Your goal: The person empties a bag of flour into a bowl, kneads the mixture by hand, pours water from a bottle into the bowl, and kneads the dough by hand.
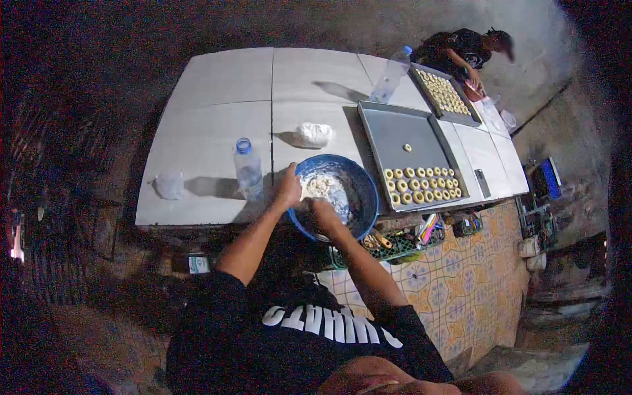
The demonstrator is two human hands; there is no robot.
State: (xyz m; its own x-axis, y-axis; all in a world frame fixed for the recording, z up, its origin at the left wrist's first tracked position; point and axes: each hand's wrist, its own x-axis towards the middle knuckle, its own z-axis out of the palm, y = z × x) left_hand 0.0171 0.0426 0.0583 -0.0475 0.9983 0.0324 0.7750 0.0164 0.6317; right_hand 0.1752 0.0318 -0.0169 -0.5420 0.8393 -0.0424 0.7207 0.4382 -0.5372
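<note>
A blue basin (366, 191) stands at the near edge of the white table, with crumbly, floury dough (320, 187) inside. My left hand (288, 188) is closed on the basin's left rim. Inside the basin, my right hand (322, 213) is down in the dough, its fingers curled into the mix and partly hidden. Just beyond the basin lies a white plastic-wrapped bundle (315, 135). An uncapped clear bottle (248, 172) stands left of my left hand.
Right of the basin, a metal tray (401, 135) holds rows of ring-shaped dough pieces. Beyond are a capped bottle (391, 76), a fuller tray (454, 112) and a person (471, 56) at work. A phone (482, 184), a plastic bag (169, 185) and a crate below (395, 249) also show.
</note>
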